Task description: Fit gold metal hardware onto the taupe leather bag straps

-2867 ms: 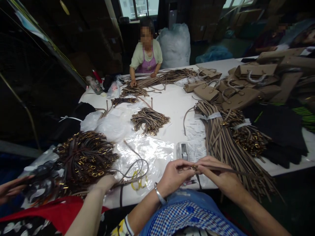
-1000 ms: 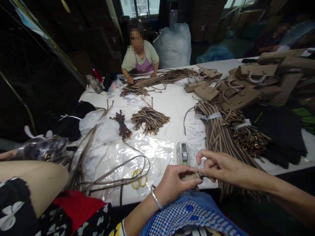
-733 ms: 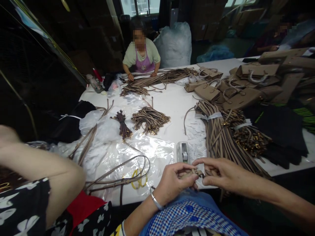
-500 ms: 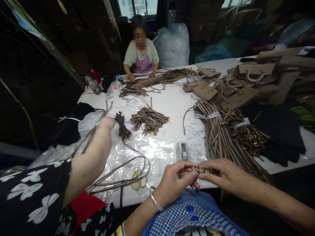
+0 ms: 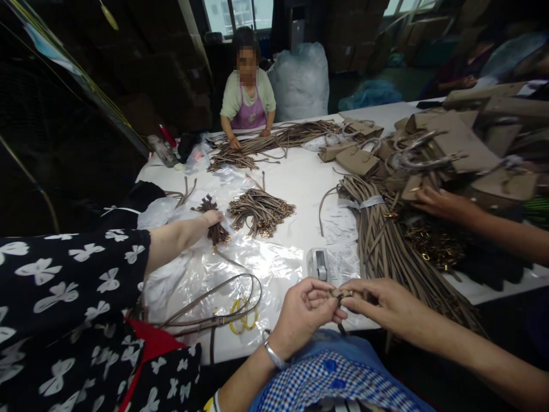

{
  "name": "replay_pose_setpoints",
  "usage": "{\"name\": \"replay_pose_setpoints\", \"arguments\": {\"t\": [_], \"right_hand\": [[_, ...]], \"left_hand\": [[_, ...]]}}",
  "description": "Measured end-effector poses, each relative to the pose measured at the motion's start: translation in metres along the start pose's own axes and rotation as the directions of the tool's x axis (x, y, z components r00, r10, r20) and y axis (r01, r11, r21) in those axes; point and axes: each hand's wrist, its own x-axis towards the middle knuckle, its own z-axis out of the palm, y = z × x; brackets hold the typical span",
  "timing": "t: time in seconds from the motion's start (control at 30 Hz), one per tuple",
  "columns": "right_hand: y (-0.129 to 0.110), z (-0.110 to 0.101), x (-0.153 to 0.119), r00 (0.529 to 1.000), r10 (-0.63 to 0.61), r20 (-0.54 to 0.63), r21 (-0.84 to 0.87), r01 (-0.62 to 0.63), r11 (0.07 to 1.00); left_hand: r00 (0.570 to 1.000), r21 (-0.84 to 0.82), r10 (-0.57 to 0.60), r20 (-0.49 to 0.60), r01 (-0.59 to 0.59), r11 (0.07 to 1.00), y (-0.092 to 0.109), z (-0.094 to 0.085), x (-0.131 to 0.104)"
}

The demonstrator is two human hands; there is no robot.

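The left hand (image 5: 306,312), a silver bangle (image 5: 274,352) circling its wrist, is pinching a narrow taupe strap piece (image 5: 337,293) between thumb and fingers. The right hand (image 5: 377,302) is gripping the same piece from the other side, its fingertips almost meeting the left's, above the near edge of the white table (image 5: 304,166). A grey, boxy handheld device (image 5: 318,264) is lying just beyond the hands, and a long bundle of taupe straps (image 5: 380,246) is spreading beside the right hand. Farther left, yellow rings (image 5: 244,316) are resting near a loose looped strap (image 5: 201,290), while a co-worker's hand (image 5: 213,218) is touching a dark brown strap bundle (image 5: 219,234) beside a taupe pile with gold-coloured clasps (image 5: 261,210)
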Motion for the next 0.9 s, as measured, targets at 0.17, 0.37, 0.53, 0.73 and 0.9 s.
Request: {"name": "replay_pose_setpoints", "arguments": {"t": [0.17, 0.37, 0.53, 0.73, 0.9], "right_hand": [[0.006, -0.010, -0.007, 0.997, 0.043, 0.064, 0.284, -0.059, 0.957], [-0.002, -0.022, -0.008, 0.995, -0.003, -0.096, 0.003, 0.003, 1.000], [-0.015, -0.022, -0.004, 0.996, -0.036, -0.082, -0.153, 0.023, 0.988], [-0.023, -0.027, 0.003, 0.999, -0.035, -0.002, -0.190, 0.034, 0.981], [-0.029, -0.024, 0.009, 0.991, -0.035, 0.131, -0.138, 0.054, 0.989]], "left_hand": [[0.997, 0.100, 0.021, -0.071, -0.013, 0.995, 0.010, -0.003, 0.000], [0.998, 0.252, 0.049, -0.028, -0.040, 0.967, 0.007, -0.003, -0.001], [0.997, 0.446, 0.079, -0.010, -0.066, 0.893, 0.005, 0.000, -0.004], [0.984, 0.647, 0.172, 0.044, -0.160, 0.745, 0.008, 0.001, -0.006], [0.972, 0.709, 0.205, 0.115, -0.225, 0.668, 0.008, 0.005, -0.008]]}}
